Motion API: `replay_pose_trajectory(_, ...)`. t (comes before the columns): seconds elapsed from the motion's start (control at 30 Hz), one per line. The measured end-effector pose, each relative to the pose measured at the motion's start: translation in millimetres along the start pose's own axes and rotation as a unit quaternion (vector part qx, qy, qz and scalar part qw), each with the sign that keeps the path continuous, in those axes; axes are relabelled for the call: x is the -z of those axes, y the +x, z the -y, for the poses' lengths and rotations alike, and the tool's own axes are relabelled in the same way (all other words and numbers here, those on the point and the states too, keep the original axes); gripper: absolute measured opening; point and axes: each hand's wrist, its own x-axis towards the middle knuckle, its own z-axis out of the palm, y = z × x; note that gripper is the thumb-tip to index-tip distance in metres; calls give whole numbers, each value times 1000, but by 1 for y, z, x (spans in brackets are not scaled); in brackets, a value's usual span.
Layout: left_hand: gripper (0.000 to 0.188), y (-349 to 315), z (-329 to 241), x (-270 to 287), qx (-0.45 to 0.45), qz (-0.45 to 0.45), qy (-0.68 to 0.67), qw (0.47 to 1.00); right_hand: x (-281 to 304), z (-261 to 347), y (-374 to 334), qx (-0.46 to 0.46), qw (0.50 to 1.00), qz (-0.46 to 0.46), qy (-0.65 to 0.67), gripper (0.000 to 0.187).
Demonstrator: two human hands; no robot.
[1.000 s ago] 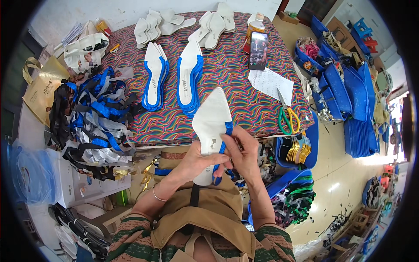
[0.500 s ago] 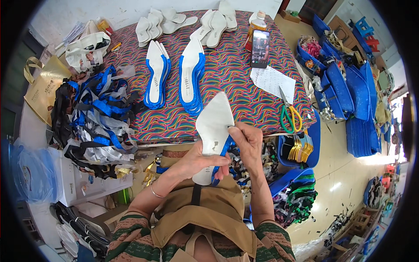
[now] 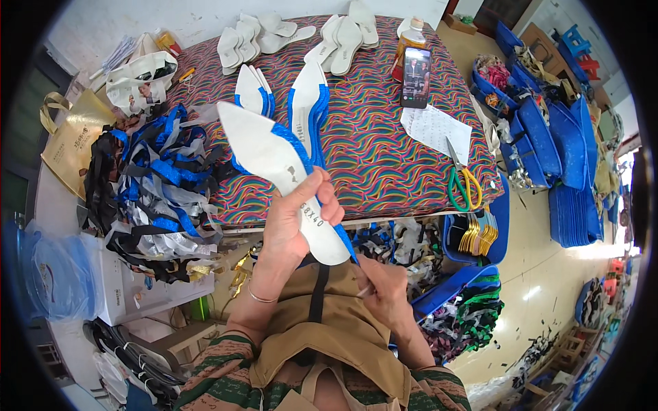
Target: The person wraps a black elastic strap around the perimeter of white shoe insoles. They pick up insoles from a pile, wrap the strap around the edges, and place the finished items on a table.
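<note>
A white pointed shoe insole (image 3: 257, 144) is tilted above the table's near edge, its toe to the upper left. My left hand (image 3: 291, 222) is closed around its narrow middle, fingers over the right edge. A blue strip (image 3: 345, 240) runs along the insole's right edge and stretches past the heel. My right hand (image 3: 384, 286) is pinched shut on the strip's lower end, below and right of the heel. Behind the insole lie two blue-edged insole stacks, a left one (image 3: 251, 92), partly covered, and a right one (image 3: 301, 103).
Plain white insoles (image 3: 346, 44) lie at the table's back. A phone (image 3: 415, 77) leans on a bottle (image 3: 411, 41); scissors (image 3: 466, 181) rest on a paper sheet (image 3: 439, 133). Tangled blue, black and silver strips (image 3: 161, 185) heap at the left. Blue baskets (image 3: 569, 137) stand on the right.
The insole has swung its toe to the left. My left hand has shifted up along it, and my right hand has moved from its side down to below the heel, drawing the blue strip.
</note>
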Motion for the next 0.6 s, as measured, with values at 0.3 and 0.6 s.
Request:
replay_pose_trajectory(0.3,13,-3,20,-9,-94,27,-91,991,-13,10,10,-120,984,-112,76,20)
replay_pose_trajectory(0.6,25,-25,33,10,14,-55,58,997,20,-3,28,-135,973,-114,146,9)
